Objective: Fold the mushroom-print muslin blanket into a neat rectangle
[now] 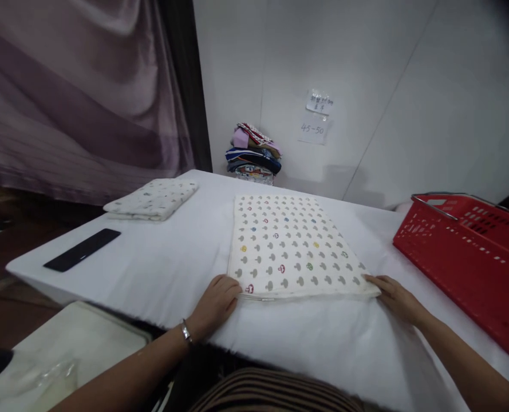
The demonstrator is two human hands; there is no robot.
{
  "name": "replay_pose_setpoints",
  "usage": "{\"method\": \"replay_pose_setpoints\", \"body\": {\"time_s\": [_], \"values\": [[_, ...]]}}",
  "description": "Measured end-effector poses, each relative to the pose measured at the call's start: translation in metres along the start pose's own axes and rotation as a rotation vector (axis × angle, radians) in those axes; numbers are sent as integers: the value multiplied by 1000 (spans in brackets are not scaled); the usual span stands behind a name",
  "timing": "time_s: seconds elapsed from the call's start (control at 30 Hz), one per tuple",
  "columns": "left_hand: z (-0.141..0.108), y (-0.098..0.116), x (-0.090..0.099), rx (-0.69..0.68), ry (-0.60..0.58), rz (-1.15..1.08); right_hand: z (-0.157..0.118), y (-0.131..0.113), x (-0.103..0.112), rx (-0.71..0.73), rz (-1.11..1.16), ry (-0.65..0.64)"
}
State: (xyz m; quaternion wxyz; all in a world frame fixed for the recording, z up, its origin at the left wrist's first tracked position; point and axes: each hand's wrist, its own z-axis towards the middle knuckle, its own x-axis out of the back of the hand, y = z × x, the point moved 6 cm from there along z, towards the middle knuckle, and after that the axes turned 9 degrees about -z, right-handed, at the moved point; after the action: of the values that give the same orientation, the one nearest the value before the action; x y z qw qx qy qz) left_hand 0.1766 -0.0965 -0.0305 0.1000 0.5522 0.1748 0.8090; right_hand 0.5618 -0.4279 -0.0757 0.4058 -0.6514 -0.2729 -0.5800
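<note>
A white cloth with a mushroom print (291,246) lies flat and folded on the white table, its near edge towards me. My left hand (218,300) is at the near left corner, fingers curled together on the cloth's edge. At the near right corner my right hand (394,294) pinches the cloth, its fingertips on top of the corner and the thumb hidden. Farther left rests another folded white cloth (153,199) with a small dark print, touched by neither hand.
On the white table (160,263) are a black flat object (83,250) at left and a red basket (464,257) at right. A stack of folded fabrics (254,154) stands beyond the far edge, by the wall. A pale surface (86,332) is at lower left.
</note>
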Motion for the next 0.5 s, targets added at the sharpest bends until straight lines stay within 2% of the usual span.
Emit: {"method": "replay_pose_setpoints", "body": {"time_s": [0.27, 0.5], "values": [[-2, 0, 1, 17, 33, -28, 2, -2, 1, -36, 68, 98], [-3, -1, 2, -57, 34, -10, 6, -3, 6, -35, 209, 145]]}}
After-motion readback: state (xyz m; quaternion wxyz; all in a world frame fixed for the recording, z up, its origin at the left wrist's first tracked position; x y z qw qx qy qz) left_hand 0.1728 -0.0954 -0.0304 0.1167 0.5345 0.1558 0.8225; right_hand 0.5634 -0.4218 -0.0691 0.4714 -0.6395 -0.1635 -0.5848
